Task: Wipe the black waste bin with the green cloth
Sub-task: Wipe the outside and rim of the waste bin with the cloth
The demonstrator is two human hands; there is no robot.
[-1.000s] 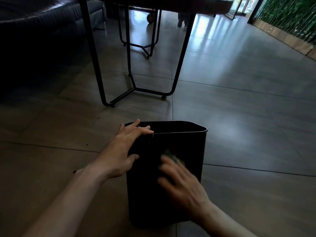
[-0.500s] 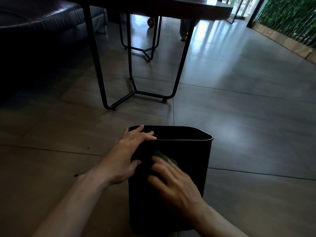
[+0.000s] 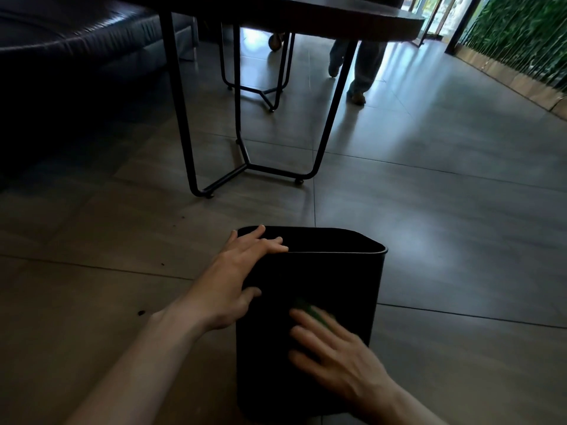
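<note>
The black waste bin [image 3: 337, 280] stands upright on the tiled floor in front of me. My left hand [image 3: 236, 280] grips its near left corner, fingers lying over the rim and thumb on the front wall. My right hand [image 3: 334, 348] lies flat against the bin's front wall and presses the green cloth [image 3: 313, 311] onto it. Only a small blurred green edge of the cloth shows above my fingers; the hand hides most of it.
A dark table with black metal legs [image 3: 184, 118] stands just beyond the bin. A dark sofa [image 3: 76, 41] is at the far left. A person's legs [image 3: 362, 69] are behind the table. A green plant wall [image 3: 521, 35] runs along the right.
My right hand with the cloth has slid down the bin's front wall and a little to the right. The left hand keeps its hold on the rim. The person's legs came into view.
</note>
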